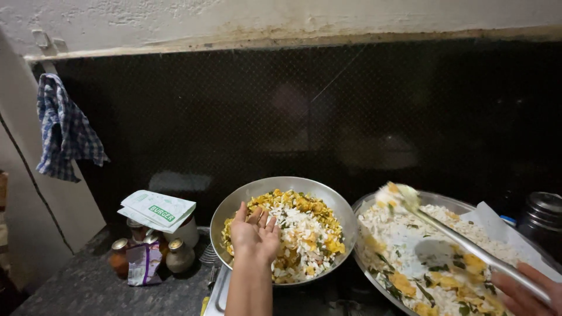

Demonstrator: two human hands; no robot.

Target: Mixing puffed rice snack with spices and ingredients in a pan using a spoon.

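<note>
your left hand (254, 234) rests palm-up, fingers spread, over the near rim of the steel bowl (234, 202) of yellow-and-white mix; your right hand (521, 289) grips a long spoon (462, 237) above the tray (448, 202) right of that bowl. dark counter (88, 287), black backsplash; checked cloth (64, 129) hangs far left of the bowl.

Lower left: jars (175, 254) and packets (157, 209) crowd the counter (82, 289). Centre: bowl (234, 202) and tray (451, 203) touch, no gap between.

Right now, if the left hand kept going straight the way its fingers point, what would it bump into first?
Probably the yellow-and-white flaked mix in the round steel pan: the left hand hovers over it, fingers pointing forward. Its height above is unclear.
</note>
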